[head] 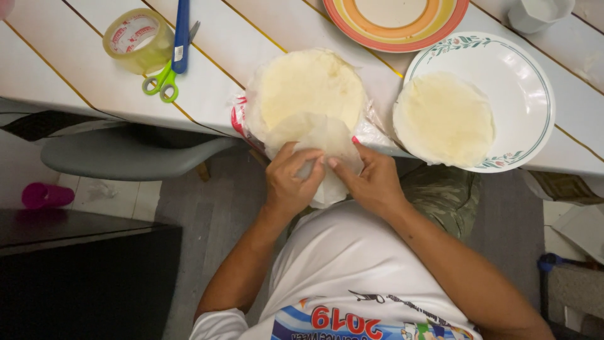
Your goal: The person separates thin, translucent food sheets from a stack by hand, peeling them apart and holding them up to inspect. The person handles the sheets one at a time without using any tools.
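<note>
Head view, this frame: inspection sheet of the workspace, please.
Surface: white plank table with thin yellow lines.
Job's things: left hand and right hand pinch a thin round wrapper sheet at the table edge; wrapper stack on plastic behind it; separated wrappers on a floral-rimmed plate.
Clutter: tape roll, scissors, striped plate, white cup.
Grippers: both hands closed on the sheet.
Cables: nothing seen.
Surroundings: grey chair, pink cup.
</note>
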